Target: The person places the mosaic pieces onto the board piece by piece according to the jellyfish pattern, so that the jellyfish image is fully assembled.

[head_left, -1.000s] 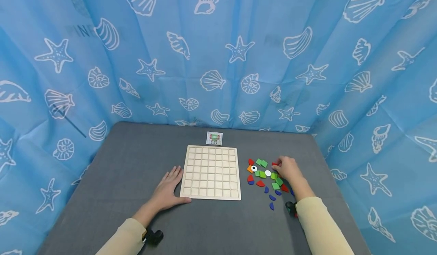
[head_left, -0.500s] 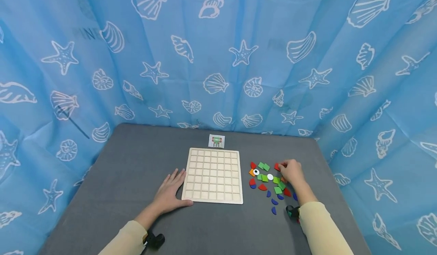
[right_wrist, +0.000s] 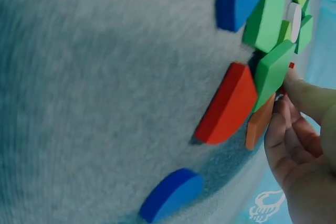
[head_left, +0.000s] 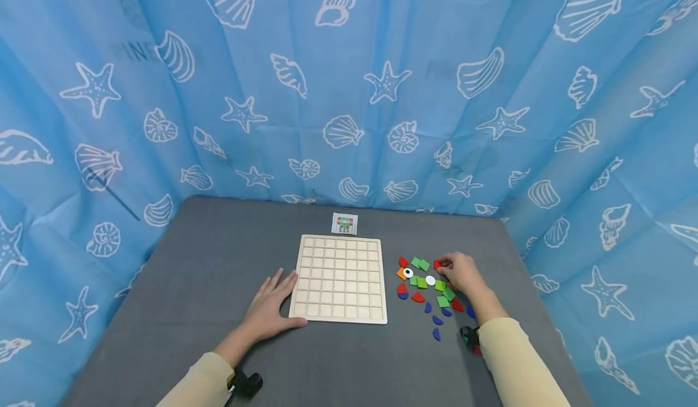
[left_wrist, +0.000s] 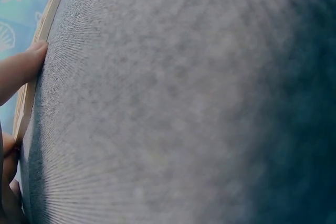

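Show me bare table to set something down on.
The gray table is bare left of the left hand and on the near side of the wooden board. A narrow bare strip separates board and coloured pieces. It's crowded around the right hand, among those pieces.

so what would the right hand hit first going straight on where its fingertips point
Past the red piece it pinches, the right hand would probably meet a green tile leftward; the hand's height is unclear.
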### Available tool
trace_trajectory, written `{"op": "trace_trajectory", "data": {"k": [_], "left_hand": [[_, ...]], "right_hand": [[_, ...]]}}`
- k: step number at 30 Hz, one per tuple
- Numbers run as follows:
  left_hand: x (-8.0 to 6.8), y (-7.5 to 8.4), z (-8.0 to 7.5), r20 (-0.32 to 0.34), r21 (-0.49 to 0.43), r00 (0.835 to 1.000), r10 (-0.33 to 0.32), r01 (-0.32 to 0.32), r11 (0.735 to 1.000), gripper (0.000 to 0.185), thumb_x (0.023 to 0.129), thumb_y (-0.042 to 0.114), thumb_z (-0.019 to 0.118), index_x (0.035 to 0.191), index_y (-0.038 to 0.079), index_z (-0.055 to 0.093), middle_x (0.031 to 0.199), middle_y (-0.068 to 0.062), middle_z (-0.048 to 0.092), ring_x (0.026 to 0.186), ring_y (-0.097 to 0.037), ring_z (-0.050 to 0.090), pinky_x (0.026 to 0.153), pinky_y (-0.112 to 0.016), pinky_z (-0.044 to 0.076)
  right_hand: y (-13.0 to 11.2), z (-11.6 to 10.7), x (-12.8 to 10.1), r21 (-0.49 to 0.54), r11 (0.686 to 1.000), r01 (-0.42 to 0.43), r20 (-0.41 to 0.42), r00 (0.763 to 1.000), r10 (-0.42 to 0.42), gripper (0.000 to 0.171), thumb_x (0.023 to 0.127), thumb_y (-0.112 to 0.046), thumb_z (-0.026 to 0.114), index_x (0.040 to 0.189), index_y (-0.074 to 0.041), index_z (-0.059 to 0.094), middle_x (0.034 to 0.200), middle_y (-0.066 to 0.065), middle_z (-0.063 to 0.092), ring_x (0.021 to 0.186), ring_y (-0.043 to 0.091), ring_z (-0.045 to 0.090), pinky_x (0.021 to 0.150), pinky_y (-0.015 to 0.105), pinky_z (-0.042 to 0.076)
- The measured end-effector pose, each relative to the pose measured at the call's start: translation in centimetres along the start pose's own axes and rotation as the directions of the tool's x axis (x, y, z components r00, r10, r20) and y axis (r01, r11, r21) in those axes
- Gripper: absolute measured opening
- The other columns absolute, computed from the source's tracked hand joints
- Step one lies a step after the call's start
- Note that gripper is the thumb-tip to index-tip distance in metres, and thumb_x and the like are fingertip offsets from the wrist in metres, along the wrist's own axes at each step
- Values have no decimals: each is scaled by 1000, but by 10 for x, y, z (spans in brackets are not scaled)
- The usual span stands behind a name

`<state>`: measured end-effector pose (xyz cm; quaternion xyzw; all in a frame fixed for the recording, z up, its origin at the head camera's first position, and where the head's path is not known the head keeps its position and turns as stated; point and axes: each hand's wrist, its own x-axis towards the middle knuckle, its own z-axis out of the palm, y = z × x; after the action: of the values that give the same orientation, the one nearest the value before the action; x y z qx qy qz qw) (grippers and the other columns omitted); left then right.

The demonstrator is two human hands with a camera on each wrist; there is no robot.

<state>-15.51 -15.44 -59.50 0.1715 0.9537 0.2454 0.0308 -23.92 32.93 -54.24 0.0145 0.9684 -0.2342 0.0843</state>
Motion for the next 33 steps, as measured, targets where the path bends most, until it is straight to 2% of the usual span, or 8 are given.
{"op": "trace_trajectory", "data": {"k": [4, 8, 12, 16, 20, 26, 33], "left_hand": [[1, 1, -1, -5, -1, 1000, 6, -6, 1000, 114, 73, 74, 72, 159, 13, 31, 165, -3, 32, 156, -36, 17, 123, -59, 16], [0, 2, 3, -3, -2, 1000, -5, 5, 1000, 114, 73, 74, 73, 160, 14, 31, 165, -2, 31, 156, -34, 17, 124, -57, 15], [0, 2, 5, 12, 4, 1000, -13, 13, 1000, 114, 73, 77, 70, 160, 15, 29, 166, -1, 29, 157, -33, 14, 125, -57, 13], [0, 0, 2, 15, 9, 1000, -10, 10, 1000, 114, 74, 78, 68, 160, 15, 28, 167, -1, 27, 157, -33, 13, 124, -57, 14], [2, 0, 0, 28, 26, 999, -16, 15, 1000, 115, 74, 80, 66, 161, 16, 26, 167, 0, 26, 157, -32, 12, 125, -57, 14], [1, -1, 1, 26, 5, 1000, -16, 15, 1000, 114, 74, 80, 66, 161, 16, 27, 167, 0, 26, 157, -32, 13, 125, -57, 14], [3, -1, 0, 31, -2, 999, -13, 13, 1000, 115, 73, 79, 68, 161, 15, 27, 167, -1, 27, 157, -33, 13, 124, -58, 13]], "right_hand": [[-1, 0, 2, -37, 999, 32, 9, 999, -31, 26, 95, -13, 71, 115, 4, 69, 104, 18, 69, 90, 28, 66, 82, 47, 57], [-1, -1, 3, -47, 997, 61, 29, 998, -60, 32, 95, -14, 72, 119, 5, 66, 108, 20, 66, 94, 30, 66, 85, 48, 57], [-2, -1, 4, -38, 996, 83, 40, 996, -81, 30, 94, -16, 73, 118, 2, 68, 108, 18, 64, 95, 29, 64, 85, 48, 57], [-3, -1, 7, -31, 996, 81, 53, 995, -80, 24, 95, -16, 71, 111, 1, 68, 104, 16, 64, 91, 27, 63, 82, 46, 56], [-7, -2, 7, -17, 996, 88, 58, 995, -87, 26, 97, -17, 69, 115, 2, 65, 108, 18, 62, 93, 28, 61, 84, 48, 55], [-20, -3, 4, -4, 990, 142, -5, 990, -142, 30, 99, -19, 67, 123, 0, 66, 113, 18, 64, 98, 30, 61, 87, 49, 55], [-49, -2, -3, 17, 971, 237, -94, 968, -235, 31, 98, -17, 67, 125, 0, 69, 111, 16, 66, 96, 31, 65, 80, 47, 58]]}}
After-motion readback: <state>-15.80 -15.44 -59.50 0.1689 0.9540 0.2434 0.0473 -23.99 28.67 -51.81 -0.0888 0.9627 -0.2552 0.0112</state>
